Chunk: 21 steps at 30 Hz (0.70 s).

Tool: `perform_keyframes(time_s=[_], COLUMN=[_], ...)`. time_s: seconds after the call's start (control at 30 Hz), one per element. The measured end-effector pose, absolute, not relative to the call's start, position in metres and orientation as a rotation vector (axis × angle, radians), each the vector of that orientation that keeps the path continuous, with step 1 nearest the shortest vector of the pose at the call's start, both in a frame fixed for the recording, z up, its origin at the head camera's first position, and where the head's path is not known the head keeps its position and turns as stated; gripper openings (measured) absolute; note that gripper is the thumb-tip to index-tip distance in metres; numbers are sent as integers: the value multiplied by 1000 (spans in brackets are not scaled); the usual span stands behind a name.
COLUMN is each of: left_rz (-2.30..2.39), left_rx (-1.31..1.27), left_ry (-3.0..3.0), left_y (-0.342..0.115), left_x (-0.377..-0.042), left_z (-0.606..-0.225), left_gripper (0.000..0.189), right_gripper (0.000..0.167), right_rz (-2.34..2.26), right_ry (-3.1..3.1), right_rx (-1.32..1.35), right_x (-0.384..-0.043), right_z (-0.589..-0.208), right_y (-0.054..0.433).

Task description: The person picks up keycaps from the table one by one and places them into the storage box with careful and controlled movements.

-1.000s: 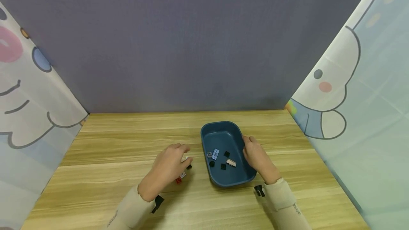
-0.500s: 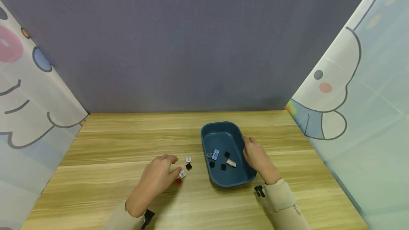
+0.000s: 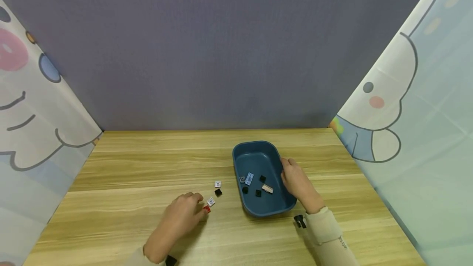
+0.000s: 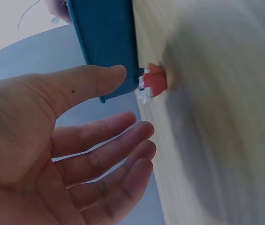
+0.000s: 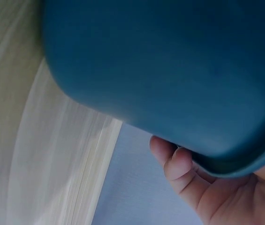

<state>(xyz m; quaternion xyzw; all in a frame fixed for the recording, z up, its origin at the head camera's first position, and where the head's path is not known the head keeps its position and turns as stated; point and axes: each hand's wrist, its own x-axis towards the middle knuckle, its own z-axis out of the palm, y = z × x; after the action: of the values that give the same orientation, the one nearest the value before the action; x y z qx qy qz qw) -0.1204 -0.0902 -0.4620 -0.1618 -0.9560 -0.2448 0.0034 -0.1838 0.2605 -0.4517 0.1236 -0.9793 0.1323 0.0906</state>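
Note:
My left hand (image 3: 180, 214) hovers low over the table, thumb and fingers spread apart, its thumb tip beside a small red square block (image 3: 207, 209). In the left wrist view that red block (image 4: 155, 81) sits on the wood beyond the thumb, with nothing between thumb and fingers. Close by lie two white blocks, the nearer white block (image 3: 211, 201) and the farther white block (image 3: 218, 184), with a black block (image 3: 218, 192) between them. My right hand (image 3: 298, 180) grips the right rim of a dark blue plastic bin (image 3: 256, 163); fingers wrap its rim (image 5: 233, 171) in the right wrist view.
Several small pieces lie inside the bin, among them a light blue oblong block (image 3: 249, 179), a beige block (image 3: 267, 189) and black ones. The wooden table (image 3: 148, 155) ends at a grey back panel (image 3: 221, 73), with cartoon-printed cloth (image 3: 391, 143) on both sides.
My left hand has drawn back toward the lower left, from over the white and black blocks to beside the red one. My right hand and the bin have stayed put.

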Motion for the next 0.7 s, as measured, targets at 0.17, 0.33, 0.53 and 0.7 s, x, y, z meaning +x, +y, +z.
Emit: perform_keyframes(time_s=[0.17, 0.33, 0.53, 0.7], left_rz=[-758, -758, -754, -684], left_rx=[-524, -533, -527, -545], left_ry=[-2975, -2971, -2933, -2885], left_y=[-90, -90, -88, -86], left_x=[-116, -113, -112, -112], left_z=[-470, -476, -481, -484], left_gripper=[22, 19, 14, 16], right_gripper=[42, 41, 40, 41], right_rz=[386, 383, 385, 384], right_ry=[-2915, -2915, -2909, -2905], right_rx=[362, 359, 366, 370], right_x=[-183, -183, -183, -184], right_z=[-451, -451, -451, -452], right_y=[260, 260, 260, 261])
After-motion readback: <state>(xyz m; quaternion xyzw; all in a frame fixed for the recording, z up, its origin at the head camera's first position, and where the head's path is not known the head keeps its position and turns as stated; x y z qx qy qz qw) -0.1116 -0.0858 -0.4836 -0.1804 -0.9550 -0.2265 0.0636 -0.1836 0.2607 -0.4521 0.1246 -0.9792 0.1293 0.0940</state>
